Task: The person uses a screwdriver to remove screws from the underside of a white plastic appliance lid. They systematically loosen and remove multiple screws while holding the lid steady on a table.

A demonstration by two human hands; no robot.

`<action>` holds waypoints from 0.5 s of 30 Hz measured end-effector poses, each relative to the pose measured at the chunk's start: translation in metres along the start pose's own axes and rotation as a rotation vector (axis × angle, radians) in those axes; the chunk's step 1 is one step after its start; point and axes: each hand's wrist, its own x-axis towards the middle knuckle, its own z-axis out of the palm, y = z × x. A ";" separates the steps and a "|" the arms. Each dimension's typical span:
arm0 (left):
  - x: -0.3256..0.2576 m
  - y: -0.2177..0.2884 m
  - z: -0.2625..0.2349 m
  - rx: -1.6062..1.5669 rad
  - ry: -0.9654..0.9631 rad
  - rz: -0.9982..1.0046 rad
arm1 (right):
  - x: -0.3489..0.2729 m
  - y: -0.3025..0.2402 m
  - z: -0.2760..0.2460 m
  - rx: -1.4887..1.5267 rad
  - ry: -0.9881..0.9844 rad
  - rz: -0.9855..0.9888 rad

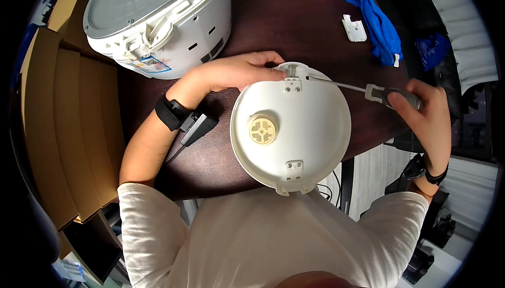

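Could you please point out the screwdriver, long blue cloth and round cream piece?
Screwdriver (pixel 375 94): head view, handle's front end.
Long blue cloth (pixel 373 16): head view, middle stretch.
Round cream piece (pixel 262 131): head view, central hub.

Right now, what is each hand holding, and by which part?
The right hand holds the grey-handled metal screwdriver by its handle; the left hand holds the round white plastic cover at its far rim.

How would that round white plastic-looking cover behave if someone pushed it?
The round white plastic-looking cover is probably stiff, since its rim holds a clean curve. Its smooth surface could feel slippery. The small white tabs jutting from its near edge might snap if knocked.
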 end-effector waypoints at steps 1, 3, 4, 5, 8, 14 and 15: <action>0.000 -0.004 0.001 -0.025 -0.007 0.013 | 0.000 0.001 0.003 0.020 -0.006 -0.005; 0.003 -0.003 0.000 -0.029 -0.035 0.007 | -0.005 0.002 0.003 0.051 -0.004 0.010; 0.003 -0.003 -0.002 -0.012 -0.042 0.004 | -0.007 0.003 0.004 0.071 -0.003 0.009; 0.003 -0.003 -0.004 0.008 -0.045 0.002 | -0.007 0.003 0.004 0.092 0.001 0.004; 0.007 -0.004 -0.004 0.017 0.171 0.182 | -0.003 0.003 0.004 0.028 0.061 -0.075; -0.002 0.016 0.006 -0.004 0.477 0.244 | 0.012 0.013 0.024 0.012 0.175 -0.108; -0.003 0.018 0.008 -0.041 0.477 0.237 | 0.012 0.015 0.029 0.021 0.205 -0.111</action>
